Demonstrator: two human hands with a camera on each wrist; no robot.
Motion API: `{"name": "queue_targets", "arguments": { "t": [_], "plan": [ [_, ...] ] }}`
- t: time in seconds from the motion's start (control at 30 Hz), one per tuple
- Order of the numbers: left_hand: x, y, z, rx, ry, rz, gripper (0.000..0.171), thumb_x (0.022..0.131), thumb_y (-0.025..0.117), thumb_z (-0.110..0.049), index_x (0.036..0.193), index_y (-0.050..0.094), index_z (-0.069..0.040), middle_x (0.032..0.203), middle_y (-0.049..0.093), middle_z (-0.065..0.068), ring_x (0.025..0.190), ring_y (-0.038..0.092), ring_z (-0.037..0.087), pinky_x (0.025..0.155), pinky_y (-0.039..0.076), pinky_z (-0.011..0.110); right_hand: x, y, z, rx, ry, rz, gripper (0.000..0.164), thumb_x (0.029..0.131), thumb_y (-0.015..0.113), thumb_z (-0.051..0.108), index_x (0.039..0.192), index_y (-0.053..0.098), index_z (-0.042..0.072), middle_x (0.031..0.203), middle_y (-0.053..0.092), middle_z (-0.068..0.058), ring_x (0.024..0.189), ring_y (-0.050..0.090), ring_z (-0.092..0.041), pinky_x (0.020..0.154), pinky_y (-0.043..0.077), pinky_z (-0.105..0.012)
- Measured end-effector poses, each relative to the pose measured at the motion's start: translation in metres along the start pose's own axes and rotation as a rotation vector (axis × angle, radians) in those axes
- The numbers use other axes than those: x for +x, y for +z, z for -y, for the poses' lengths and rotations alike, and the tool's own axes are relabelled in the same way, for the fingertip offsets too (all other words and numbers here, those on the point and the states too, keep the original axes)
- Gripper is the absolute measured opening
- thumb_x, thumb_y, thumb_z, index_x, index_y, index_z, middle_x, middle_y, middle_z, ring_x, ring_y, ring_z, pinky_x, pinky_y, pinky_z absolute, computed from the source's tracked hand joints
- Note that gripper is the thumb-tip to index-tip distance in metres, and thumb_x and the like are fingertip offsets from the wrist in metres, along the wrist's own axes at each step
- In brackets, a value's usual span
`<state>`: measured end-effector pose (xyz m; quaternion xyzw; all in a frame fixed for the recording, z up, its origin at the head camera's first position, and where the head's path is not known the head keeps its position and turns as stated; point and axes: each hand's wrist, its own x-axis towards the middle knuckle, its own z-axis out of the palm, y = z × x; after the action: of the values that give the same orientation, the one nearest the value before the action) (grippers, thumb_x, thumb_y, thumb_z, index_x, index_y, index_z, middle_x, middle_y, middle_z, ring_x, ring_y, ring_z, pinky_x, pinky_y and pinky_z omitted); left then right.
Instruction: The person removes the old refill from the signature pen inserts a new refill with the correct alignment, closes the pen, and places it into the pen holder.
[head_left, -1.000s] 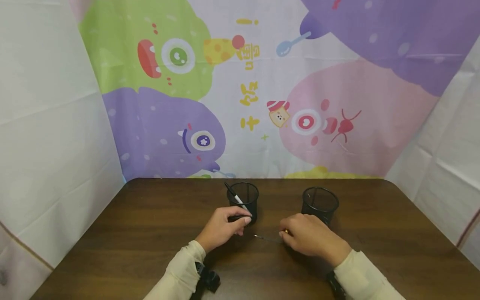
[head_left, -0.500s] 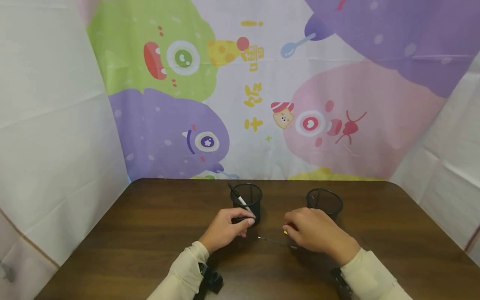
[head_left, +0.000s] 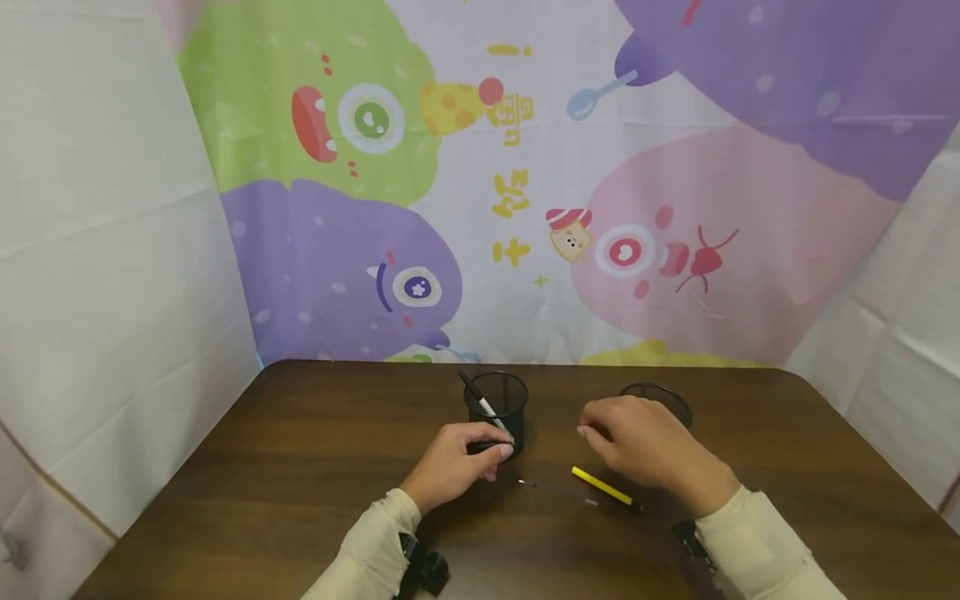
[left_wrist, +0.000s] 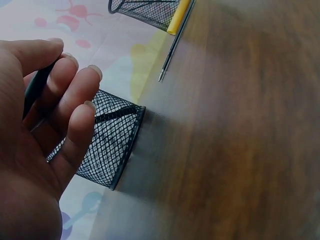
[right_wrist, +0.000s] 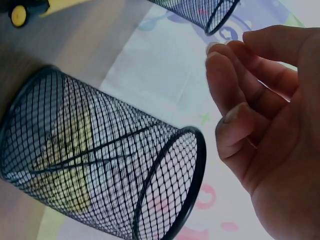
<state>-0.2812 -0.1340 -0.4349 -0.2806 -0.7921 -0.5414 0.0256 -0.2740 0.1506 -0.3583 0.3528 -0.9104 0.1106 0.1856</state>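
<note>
My left hand pinches a slim black pen between thumb and fingers; much of the pen is hidden in the hand. Just behind it stands a black mesh pen cup. A black-and-white marker leans at that cup's rim, its lower end by my fingertips. My right hand is raised in front of a second mesh cup, fingers loosely bent and nothing between them. Below it on the table lie a yellow pen with a dark end and a thin pen refill with a metal tip.
The brown wooden table ends at a printed cartoon cloth behind both cups. White cloth walls hang at the left and right sides.
My right hand has let go of the yellow pen, which now lies on the table beside the refill, and has risen towards the right cup. My left hand keeps its hold.
</note>
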Motion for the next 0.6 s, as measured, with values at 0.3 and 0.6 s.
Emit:
{"name": "queue_targets", "arguments": {
  "t": [0.3, 0.6],
  "plan": [
    [0.001, 0.001, 0.001, 0.004, 0.001, 0.004, 0.024, 0.096, 0.070, -0.023, 0.109, 0.074, -0.003, 0.074, 0.066, 0.000, 0.064, 0.067, 0.017, 0.060, 0.056, 0.032, -0.003, -0.010, -0.010, 0.001, 0.051, -0.046, 0.008, 0.093, 0.072, 0.020, 0.085, 0.070, 0.023, 0.072, 0.054, 0.019, 0.062, 0.048, -0.002, 0.060, 0.046, -0.029],
    [0.001, 0.001, 0.001, 0.004, 0.009, 0.005, 0.024, 0.096, 0.071, -0.022, 0.109, 0.074, -0.003, 0.075, 0.067, 0.004, 0.063, 0.067, 0.016, 0.061, 0.057, 0.033, -0.008, -0.022, -0.021, -0.037, 0.098, -0.091, 0.004, 0.091, 0.073, 0.019, 0.088, 0.072, 0.018, 0.077, 0.061, 0.014, 0.068, 0.055, -0.006, 0.063, 0.050, -0.034]
  ]
}}
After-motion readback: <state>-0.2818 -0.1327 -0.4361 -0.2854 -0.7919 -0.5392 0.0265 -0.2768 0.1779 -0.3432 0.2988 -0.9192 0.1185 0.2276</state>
